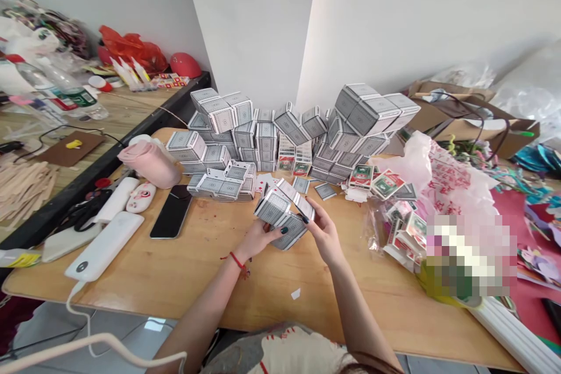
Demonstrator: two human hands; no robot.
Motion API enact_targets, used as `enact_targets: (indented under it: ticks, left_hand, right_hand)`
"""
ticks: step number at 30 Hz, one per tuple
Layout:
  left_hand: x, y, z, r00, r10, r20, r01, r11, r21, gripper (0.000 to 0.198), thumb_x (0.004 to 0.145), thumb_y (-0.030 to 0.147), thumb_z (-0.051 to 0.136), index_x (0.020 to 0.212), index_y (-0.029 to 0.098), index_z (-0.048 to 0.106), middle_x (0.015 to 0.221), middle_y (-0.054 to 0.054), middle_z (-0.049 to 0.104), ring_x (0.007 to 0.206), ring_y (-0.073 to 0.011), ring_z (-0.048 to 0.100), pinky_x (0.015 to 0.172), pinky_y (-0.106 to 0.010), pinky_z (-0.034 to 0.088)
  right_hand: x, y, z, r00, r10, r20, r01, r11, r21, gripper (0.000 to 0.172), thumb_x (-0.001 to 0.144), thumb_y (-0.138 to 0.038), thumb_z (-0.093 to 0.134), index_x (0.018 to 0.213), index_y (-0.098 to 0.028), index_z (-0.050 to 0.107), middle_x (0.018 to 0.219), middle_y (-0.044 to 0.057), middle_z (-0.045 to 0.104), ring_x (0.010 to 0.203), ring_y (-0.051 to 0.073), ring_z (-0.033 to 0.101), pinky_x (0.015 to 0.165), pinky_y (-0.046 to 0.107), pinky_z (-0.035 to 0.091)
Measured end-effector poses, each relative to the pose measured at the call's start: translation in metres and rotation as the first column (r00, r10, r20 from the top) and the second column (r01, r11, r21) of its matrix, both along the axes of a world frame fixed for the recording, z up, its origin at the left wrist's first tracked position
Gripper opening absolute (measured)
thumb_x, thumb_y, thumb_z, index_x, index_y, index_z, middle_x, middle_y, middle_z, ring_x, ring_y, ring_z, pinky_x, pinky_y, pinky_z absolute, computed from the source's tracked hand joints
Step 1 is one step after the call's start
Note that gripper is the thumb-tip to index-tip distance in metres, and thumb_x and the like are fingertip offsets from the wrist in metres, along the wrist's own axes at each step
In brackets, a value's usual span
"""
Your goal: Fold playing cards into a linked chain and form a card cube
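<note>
Both hands (258, 238) (322, 231) clasp card boxes (283, 216) between them.

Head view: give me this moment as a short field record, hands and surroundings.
left hand: grips card boxes from the left
right hand: holds the same boxes from the right
surface: wooden table
behind: pile of boxed card decks
left of hands: black phone, white power bank, pink roll
right of hands: plastic bag of card packs
</note>
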State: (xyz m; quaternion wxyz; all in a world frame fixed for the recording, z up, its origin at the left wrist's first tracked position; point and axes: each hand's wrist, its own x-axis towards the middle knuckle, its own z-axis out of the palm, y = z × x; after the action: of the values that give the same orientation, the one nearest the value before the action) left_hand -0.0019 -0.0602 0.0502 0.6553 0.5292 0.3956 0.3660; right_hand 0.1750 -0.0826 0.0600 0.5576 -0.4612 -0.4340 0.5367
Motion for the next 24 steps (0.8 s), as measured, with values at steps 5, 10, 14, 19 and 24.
enact_targets:
  ticks: [5,10,14,19,24]
  left_hand:
    - [-0.012,0.007,0.001,0.998,-0.054,-0.022,0.054,0.999,-0.006,0.054,0.06,0.041,0.071,0.106,0.017,0.057,0.117,-0.01,0.058,0.112,-0.0255,0.049,0.097,-0.039,0.035]
    - [-0.016,0.014,0.009,0.994,-0.1,-0.038,0.1,0.995,-0.012,0.065,0.052,0.048,0.073,0.105,0.014,0.057,0.111,-0.011,0.061,0.106,-0.0263,0.053,0.096,-0.041,0.036]
    - [-0.015,0.019,0.006,0.986,-0.163,0.015,0.163,0.987,-0.01,0.062,0.057,0.045,0.072,0.107,0.012,0.056,0.111,-0.012,0.061,0.106,-0.0277,0.053,0.094,-0.043,0.038]
    - [-0.01,0.017,0.0,0.999,-0.053,-0.008,0.053,0.997,0.049,0.069,0.073,0.037,0.062,0.131,0.017,0.031,0.121,-0.012,0.052,0.119,-0.0239,0.042,0.103,-0.042,0.028]
    - [0.002,0.001,0.018,0.998,0.018,-0.063,-0.007,0.986,0.164,0.072,0.08,0.03,0.053,0.136,0.025,0.009,0.128,-0.011,0.044,0.12,-0.0204,0.04,0.1,-0.04,0.032]
  right_hand:
    - [0.0,-0.001,0.006,0.984,0.168,-0.057,-0.17,0.985,-0.03,0.058,0.061,-0.035,0.072,0.114,-0.021,0.051,0.112,0.007,0.059,0.1,0.023,0.054,0.084,0.034,0.044]
    - [0.009,0.003,0.012,0.925,0.348,-0.149,-0.366,0.924,-0.114,0.043,0.056,-0.029,0.077,0.094,-0.017,0.059,0.085,0.003,0.065,0.076,0.016,0.058,0.065,0.024,0.046]
    - [0.014,0.005,0.008,0.883,0.361,-0.299,-0.428,0.882,-0.197,0.031,0.059,-0.026,0.075,0.085,-0.014,0.063,0.074,0.003,0.067,0.061,0.014,0.06,0.058,0.024,0.047]
    - [0.009,0.004,0.005,0.885,0.237,-0.402,-0.332,0.925,-0.184,0.037,0.061,-0.023,0.074,0.095,-0.016,0.062,0.085,0.005,0.069,0.07,0.017,0.064,0.067,0.028,0.05]
    - [0.002,0.001,0.007,0.891,0.197,-0.409,-0.281,0.947,-0.155,0.039,0.061,-0.022,0.074,0.097,-0.019,0.061,0.092,0.006,0.069,0.075,0.018,0.065,0.068,0.029,0.051]
